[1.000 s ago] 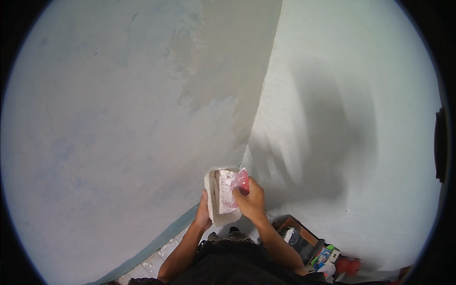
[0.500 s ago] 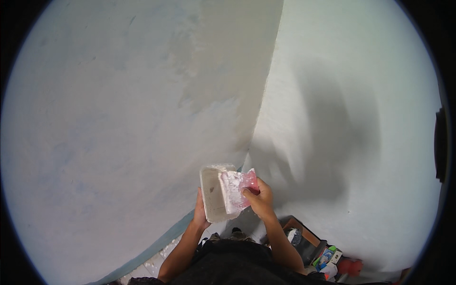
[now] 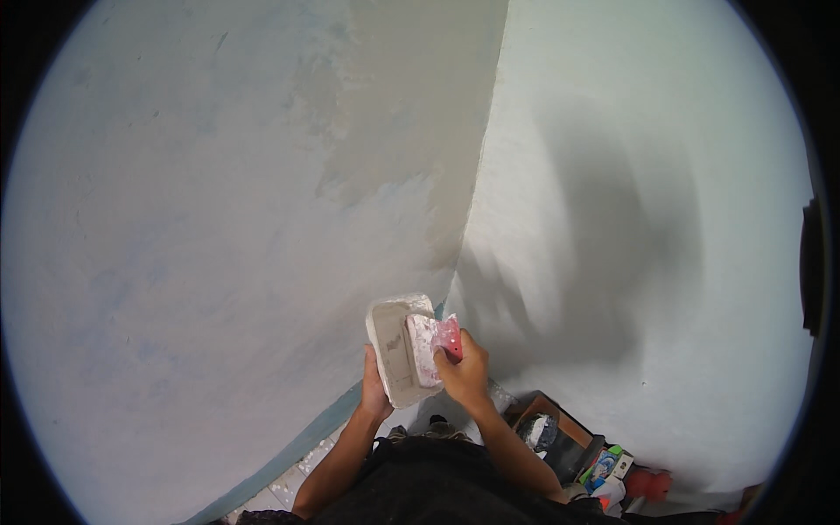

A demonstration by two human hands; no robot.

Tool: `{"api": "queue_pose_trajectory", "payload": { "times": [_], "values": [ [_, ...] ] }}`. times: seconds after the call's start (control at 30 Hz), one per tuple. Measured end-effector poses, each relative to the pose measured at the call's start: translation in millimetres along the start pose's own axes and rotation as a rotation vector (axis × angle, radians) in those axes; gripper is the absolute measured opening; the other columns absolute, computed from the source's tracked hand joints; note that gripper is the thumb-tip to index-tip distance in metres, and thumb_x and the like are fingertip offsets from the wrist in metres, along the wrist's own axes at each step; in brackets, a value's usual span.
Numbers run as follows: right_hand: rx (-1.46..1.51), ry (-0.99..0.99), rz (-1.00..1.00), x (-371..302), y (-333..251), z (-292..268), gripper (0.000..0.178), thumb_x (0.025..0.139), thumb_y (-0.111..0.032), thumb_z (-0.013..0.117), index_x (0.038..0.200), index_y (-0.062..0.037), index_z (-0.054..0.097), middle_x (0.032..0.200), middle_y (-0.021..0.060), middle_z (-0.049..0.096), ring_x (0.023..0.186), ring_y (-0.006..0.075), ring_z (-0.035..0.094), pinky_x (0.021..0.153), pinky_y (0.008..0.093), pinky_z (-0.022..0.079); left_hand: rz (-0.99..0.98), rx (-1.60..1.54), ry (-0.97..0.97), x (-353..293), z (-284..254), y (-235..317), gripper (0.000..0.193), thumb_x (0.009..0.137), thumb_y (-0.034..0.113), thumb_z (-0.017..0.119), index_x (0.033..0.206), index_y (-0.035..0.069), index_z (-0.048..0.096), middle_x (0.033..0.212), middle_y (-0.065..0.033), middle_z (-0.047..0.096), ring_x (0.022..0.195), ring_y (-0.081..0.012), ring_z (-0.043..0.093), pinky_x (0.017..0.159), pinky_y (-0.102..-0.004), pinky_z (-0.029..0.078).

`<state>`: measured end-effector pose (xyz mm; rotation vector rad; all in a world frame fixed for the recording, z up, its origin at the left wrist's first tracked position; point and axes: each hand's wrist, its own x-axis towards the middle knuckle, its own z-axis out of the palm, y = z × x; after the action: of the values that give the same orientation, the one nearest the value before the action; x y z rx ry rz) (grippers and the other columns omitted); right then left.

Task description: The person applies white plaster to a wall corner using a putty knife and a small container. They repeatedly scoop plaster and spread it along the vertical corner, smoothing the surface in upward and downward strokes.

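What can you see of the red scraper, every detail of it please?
The scraper is a flat, broad, roughly rectangular tool, perhaps plastic by its look. Red shows clearly at its right end; whitish paste smears much of the rest, with pinkish patches showing through. The right hand grips the red end, thumb on the upper face. Its long left edge lies over the opening of the pale tub held in the left hand; whether that edge touches the inside is unclear.
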<state>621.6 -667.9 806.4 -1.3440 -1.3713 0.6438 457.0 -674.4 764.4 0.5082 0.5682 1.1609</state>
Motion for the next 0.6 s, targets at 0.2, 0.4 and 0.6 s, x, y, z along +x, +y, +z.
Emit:
{"api": "queue_pose_trajectory", "payload": {
  "times": [0.2, 0.4, 0.6],
  "values": [
    [-0.016, -0.004, 0.015, 1.5, 13.2, 4.6, 0.020, 0.080, -0.005, 0.070, 0.097, 0.0031, 0.063, 0.073, 0.0093, 0.066, 0.066, 0.0101, 0.060, 0.063, 0.0297, 0.050, -0.034, 0.015, -0.006, 2.1, 2.2, 3.5, 0.082, 0.100, 0.069, 0.020, 0.153, 0.008, 0.033, 0.147, -0.0148, 0.048, 0.132, -0.0308, 0.051, 0.110, -0.0473, 0.043],
    [-0.048, -0.030, 0.095, 0.1, 9.4, 6.5, 0.024, 0.078, -0.009, 0.071, 0.096, 0.0044, 0.063, 0.077, 0.0177, 0.068, 0.071, 0.0273, 0.067, 0.066, 0.0376, 0.052, -0.100, 0.016, 0.011, 9.3, -3.4, -0.7, 0.078, 0.102, 0.067, 0.020, 0.151, 0.008, 0.036, 0.145, -0.0134, 0.050, 0.130, -0.0288, 0.053, 0.108, -0.0466, 0.045],
    [-0.001, -0.050, 0.167, 2.0, 22.4, 11.5, 0.028, 0.078, -0.012, 0.071, 0.099, 0.0045, 0.064, 0.083, 0.0214, 0.070, 0.076, 0.0328, 0.071, 0.069, 0.0399, 0.054, -0.150, -0.018, 0.034, 19.4, -5.1, -7.9, 0.075, 0.102, 0.066, 0.022, 0.149, 0.010, 0.040, 0.140, -0.0115, 0.054, 0.125, -0.0263, 0.057, 0.106, -0.0452, 0.048]
  ]
}}
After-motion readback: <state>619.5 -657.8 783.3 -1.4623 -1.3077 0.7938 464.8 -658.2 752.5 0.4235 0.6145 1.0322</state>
